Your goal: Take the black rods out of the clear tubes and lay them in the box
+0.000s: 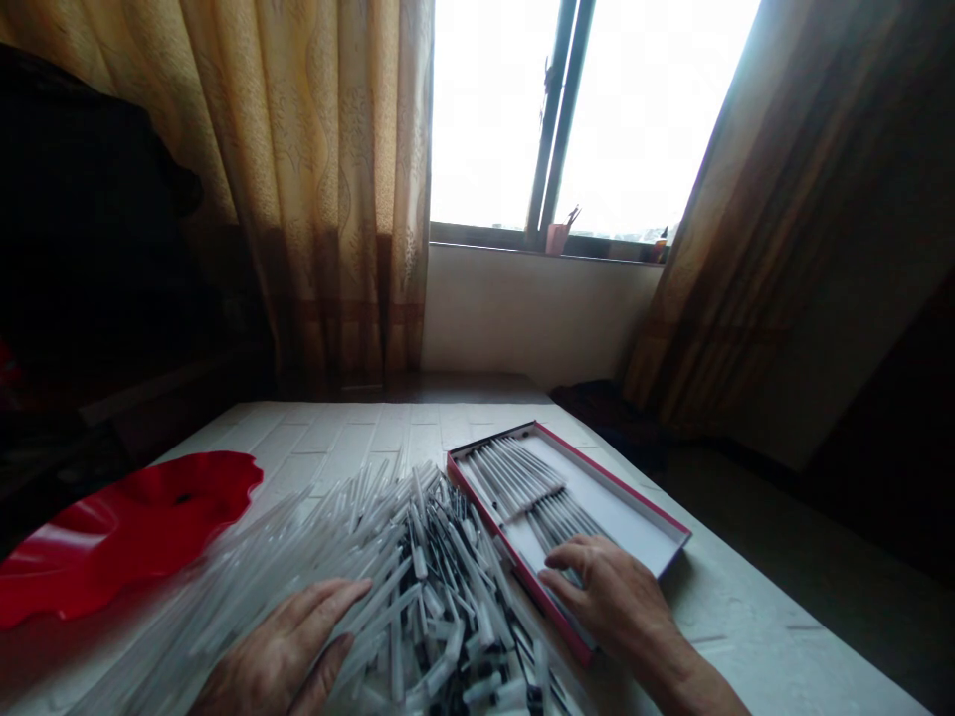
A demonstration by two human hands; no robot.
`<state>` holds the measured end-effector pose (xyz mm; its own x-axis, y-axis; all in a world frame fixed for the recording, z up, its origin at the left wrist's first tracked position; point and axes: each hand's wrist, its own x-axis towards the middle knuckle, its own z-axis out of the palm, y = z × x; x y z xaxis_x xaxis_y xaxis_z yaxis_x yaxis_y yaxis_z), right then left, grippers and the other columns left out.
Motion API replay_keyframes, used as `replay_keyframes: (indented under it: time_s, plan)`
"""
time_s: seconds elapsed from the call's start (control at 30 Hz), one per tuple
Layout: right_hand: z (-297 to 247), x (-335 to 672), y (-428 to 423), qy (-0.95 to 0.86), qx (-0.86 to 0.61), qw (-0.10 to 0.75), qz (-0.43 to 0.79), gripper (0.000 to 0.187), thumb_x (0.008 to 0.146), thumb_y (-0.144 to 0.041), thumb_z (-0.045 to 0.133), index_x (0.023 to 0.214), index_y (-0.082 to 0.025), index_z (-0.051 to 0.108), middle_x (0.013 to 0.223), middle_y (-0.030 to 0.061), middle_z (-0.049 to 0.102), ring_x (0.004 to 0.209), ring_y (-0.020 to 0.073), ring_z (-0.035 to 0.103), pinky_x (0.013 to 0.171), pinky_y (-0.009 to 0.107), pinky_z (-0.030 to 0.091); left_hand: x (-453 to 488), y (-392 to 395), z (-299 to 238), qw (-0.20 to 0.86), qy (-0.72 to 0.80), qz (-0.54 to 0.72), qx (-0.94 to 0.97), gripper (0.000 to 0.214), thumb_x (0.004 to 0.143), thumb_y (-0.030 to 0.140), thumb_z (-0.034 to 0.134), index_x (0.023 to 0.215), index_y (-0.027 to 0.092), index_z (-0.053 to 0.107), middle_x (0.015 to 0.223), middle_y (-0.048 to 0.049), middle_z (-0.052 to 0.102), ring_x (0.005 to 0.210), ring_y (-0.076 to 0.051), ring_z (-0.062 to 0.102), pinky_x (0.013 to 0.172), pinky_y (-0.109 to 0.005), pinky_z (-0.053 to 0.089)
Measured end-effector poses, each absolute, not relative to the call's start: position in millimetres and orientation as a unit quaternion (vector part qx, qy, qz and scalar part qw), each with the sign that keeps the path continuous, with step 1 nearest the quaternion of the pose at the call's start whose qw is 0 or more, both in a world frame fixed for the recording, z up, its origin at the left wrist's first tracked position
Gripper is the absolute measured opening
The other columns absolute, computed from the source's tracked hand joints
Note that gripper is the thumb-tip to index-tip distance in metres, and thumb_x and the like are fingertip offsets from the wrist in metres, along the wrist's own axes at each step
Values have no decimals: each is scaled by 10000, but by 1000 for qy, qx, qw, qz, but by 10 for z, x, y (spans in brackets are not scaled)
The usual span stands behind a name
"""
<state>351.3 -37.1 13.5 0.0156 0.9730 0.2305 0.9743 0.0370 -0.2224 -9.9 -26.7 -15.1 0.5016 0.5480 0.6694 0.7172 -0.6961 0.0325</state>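
A big loose heap of translucent white pens (388, 557) with black tips covers the near part of the white table (358, 428). My left hand (287, 651) lies flat on the heap, fingers stretched out and open. To the right sits a shallow red-rimmed box (657, 512) with a white inside, holding several pens laid side by side (522, 482). My right hand (608, 592) rests over the near end of the box, its fingers bent down onto the pens there; whether it grips one is unclear.
A red wavy-edged plastic dish (126, 527) lies at the table's left. Behind the table are yellow-brown curtains (320, 179), a bright window (589, 109) with small items on the sill, and a dark floor to the right.
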Motion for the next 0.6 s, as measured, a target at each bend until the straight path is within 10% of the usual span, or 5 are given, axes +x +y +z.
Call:
replay_keyframes:
  time_s: [0.6]
  plan:
    - [354, 3406, -306, -696, -698, 162, 27, 208, 919, -196, 488, 922, -189, 696, 935, 93, 735, 788, 218, 694, 678, 307, 484, 35, -332, 16, 126, -331, -381, -854, 320, 1036, 413, 407, 1222, 287, 635, 1050, -2, 783, 910, -130, 770, 842, -146, 566]
